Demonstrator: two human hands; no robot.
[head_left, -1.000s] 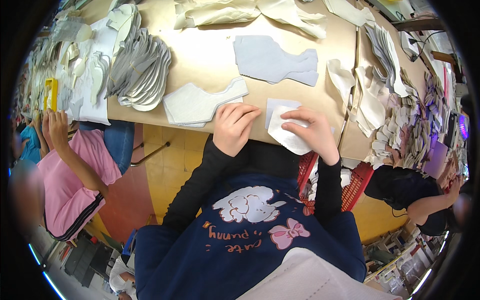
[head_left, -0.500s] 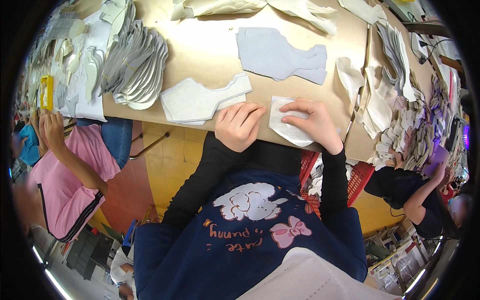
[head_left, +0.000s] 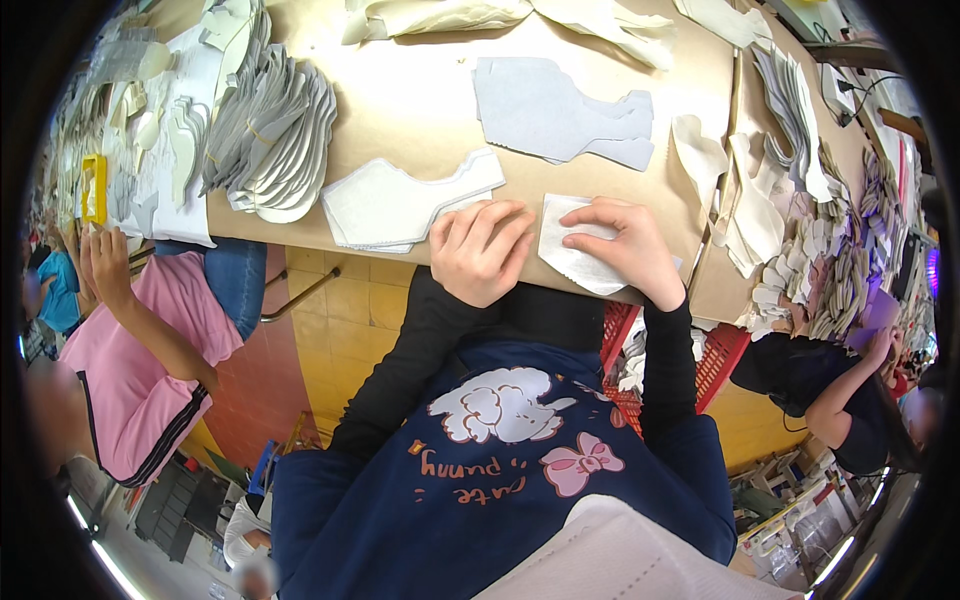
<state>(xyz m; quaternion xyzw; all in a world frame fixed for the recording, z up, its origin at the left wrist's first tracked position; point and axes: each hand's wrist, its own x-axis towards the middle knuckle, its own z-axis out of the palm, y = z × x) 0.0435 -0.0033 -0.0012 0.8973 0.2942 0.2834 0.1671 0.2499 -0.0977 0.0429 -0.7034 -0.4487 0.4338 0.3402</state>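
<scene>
Head view: a small white fabric piece (head_left: 578, 252) lies flat at the near edge of the tan surface (head_left: 420, 100), its lower corner hanging just past the edge. Its long axis runs slantwise, from upper left, away from the person, down to lower right toward the person's right side. The right hand (head_left: 622, 250) rests on top of it, palm down, fingers pointing left and pressed flat across the piece's upper part; this grip is not closed round anything, it only pins the fabric down. The piece shows to the left of and below the hand, partly hidden beneath it.

The left hand (head_left: 480, 250) lies just left of the piece, loosely curled with fingers bent over the surface edge, holding nothing; its fingertips come near the fabric's left edge, and whether they touch it is unclear. Just left of that hand sits a stack of white shaped pieces (head_left: 400, 205), and beyond, a grey cut panel (head_left: 560, 110). A fanned pile of grey cut pieces (head_left: 275, 140) lies further left. A person in a pink top (head_left: 130, 340) sits at the left side of the surface.
</scene>
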